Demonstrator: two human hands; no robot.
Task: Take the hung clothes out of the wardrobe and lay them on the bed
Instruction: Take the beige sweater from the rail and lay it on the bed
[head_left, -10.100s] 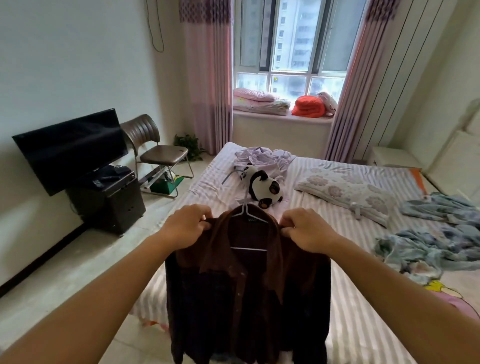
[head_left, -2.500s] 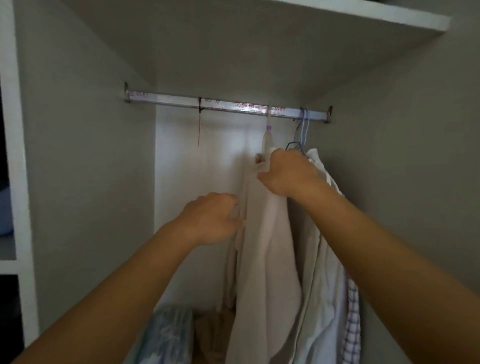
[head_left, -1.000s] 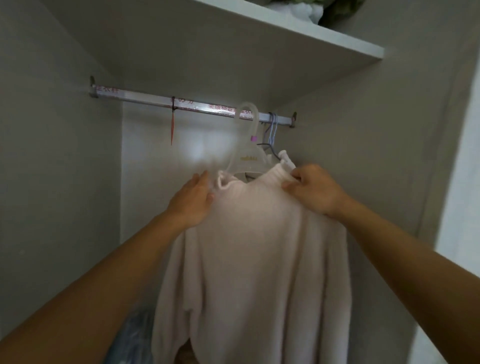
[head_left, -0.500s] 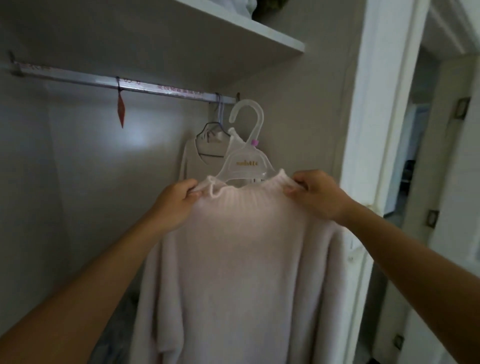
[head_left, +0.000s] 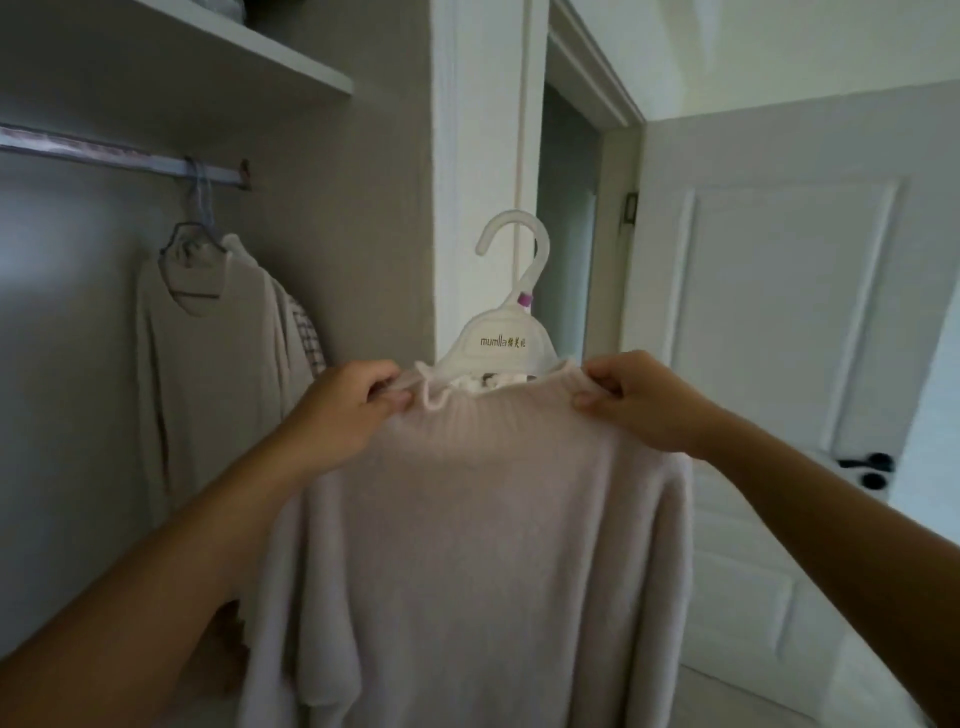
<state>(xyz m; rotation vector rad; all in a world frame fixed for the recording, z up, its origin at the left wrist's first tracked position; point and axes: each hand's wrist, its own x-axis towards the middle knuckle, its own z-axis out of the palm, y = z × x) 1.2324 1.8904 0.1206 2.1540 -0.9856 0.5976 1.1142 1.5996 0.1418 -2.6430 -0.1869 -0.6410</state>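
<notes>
A pale pink knitted sweater (head_left: 483, 545) hangs in front of me on a white plastic hanger (head_left: 506, 332), clear of the wardrobe rail (head_left: 119, 156). My left hand (head_left: 343, 410) pinches its left shoulder by the collar, and my right hand (head_left: 631, 400) pinches the right shoulder. On the rail at the left, a beige garment (head_left: 208, 364) stays on a wire hanger, with a checked garment (head_left: 306, 343) behind it. The bed is out of view.
The wardrobe's white side frame (head_left: 483, 156) stands right behind the hanger. To the right is a white door (head_left: 779, 364) with a dark handle (head_left: 865, 467). A shelf (head_left: 249, 47) runs above the rail.
The sweater on its hanger has come further out of the wardrobe and to the right. My view has turned right, so the door now fills the right side.
</notes>
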